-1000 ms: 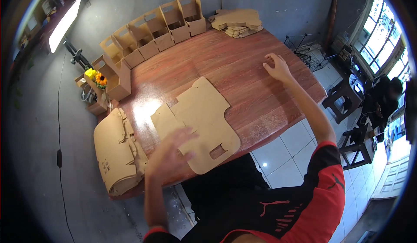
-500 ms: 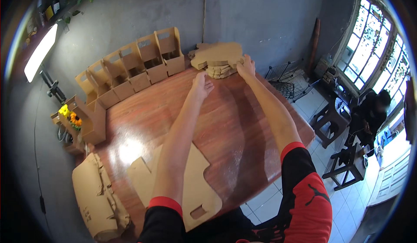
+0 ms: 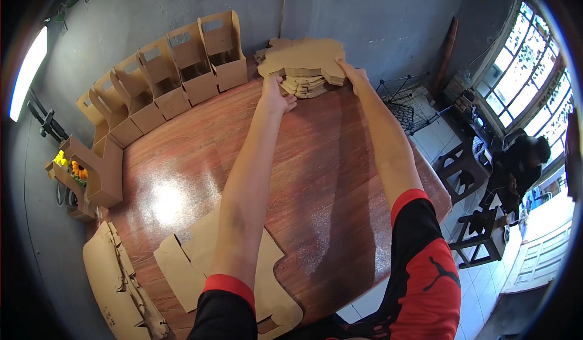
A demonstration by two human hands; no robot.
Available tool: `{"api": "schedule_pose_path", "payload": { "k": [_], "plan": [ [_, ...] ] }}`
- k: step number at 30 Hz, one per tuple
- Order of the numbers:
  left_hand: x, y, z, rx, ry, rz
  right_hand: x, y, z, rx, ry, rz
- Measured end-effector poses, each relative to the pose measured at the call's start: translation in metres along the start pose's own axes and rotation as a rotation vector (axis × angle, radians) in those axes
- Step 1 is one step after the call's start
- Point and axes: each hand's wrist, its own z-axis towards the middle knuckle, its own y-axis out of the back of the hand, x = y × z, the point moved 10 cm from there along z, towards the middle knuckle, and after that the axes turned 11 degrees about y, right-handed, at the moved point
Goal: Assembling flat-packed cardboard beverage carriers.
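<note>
A stack of flat, shaped cardboard pieces (image 3: 303, 54) lies at the table's far edge, against the wall. My left hand (image 3: 279, 97) is at its front left corner, thumb against the edge and the other fingers curled loosely below. On the stack's right end, my right hand (image 3: 356, 77) grips the edge, with a finger over the top. The layers under the upper bundle look uneven. Below my left forearm, a large cut cardboard sheet (image 3: 267, 273) with a slot lies flat on the table, partly hidden by that arm.
Several folded cardboard holders (image 3: 200, 85) with handle cutouts stand in a row along the wall. Another holder (image 3: 104, 173) stands near artificial flowers (image 3: 78, 170). Bent cardboard (image 3: 112, 279) lies at the lower left. A wire rack (image 3: 401, 109), stools (image 3: 464, 173) and a seated person (image 3: 519, 164) are at right.
My left hand has come up against the stack's front left corner. The right hand stays at the right end. The upper pieces sit differently, showing more layered edges. The whole view has shifted.
</note>
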Motion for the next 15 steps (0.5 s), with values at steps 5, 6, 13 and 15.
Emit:
{"api": "schedule_pose_path", "payload": {
  "k": [5,6,13,15],
  "plan": [
    [-0.008,-0.003,0.008,-0.019,-0.048,0.01,0.015,0.002,-0.024,0.035,0.018,0.027],
    [-0.013,0.0,0.011,-0.013,-0.05,0.013,0.025,0.001,-0.036,0.016,0.025,0.024],
    [-0.026,0.003,0.026,0.042,-0.06,-0.035,0.057,0.008,-0.07,-0.068,-0.021,0.065],
    [-0.009,-0.016,0.011,0.007,-0.197,0.137,0.033,0.019,-0.061,-0.055,-0.047,0.041]
  ]
}}
